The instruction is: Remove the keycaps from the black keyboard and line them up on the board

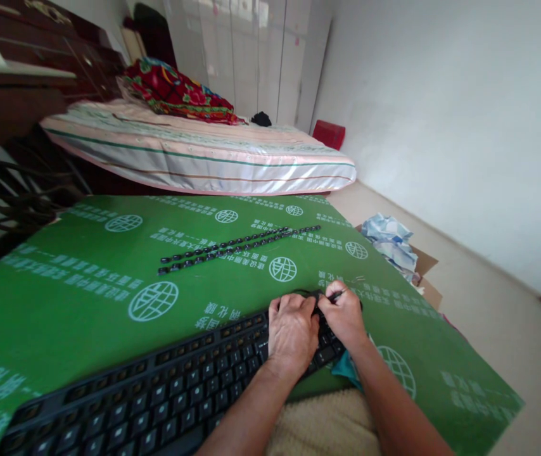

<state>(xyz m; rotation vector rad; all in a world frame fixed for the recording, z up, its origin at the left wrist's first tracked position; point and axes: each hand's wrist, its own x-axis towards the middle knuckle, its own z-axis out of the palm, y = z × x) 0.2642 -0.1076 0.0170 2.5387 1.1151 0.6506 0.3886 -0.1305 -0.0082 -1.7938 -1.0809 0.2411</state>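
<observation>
A long black keyboard (175, 386) lies at a slant on the green board, its near left end closest to me. Along its far side the rows show bare sockets without caps. My left hand (294, 329) presses on its right part, fingers bent over the far edge. Beside it, my right hand (344, 315) is closed in a pinch at the far right corner, with a thin dark tool (336, 295) poking out; most of it is hidden. Beyond the keyboard, two lines of small black pieces (237, 247), which look like keycaps, are laid out. Teal cloth (346, 368) shows under my right wrist.
The green printed board (85, 291) ends at a bed (213, 155) with a red floral blanket (180, 92). A brown wooden desk (18, 95) stands at left. Crumpled papers and cardboard (394, 244) lie on the floor at right, before a white wall (455, 126).
</observation>
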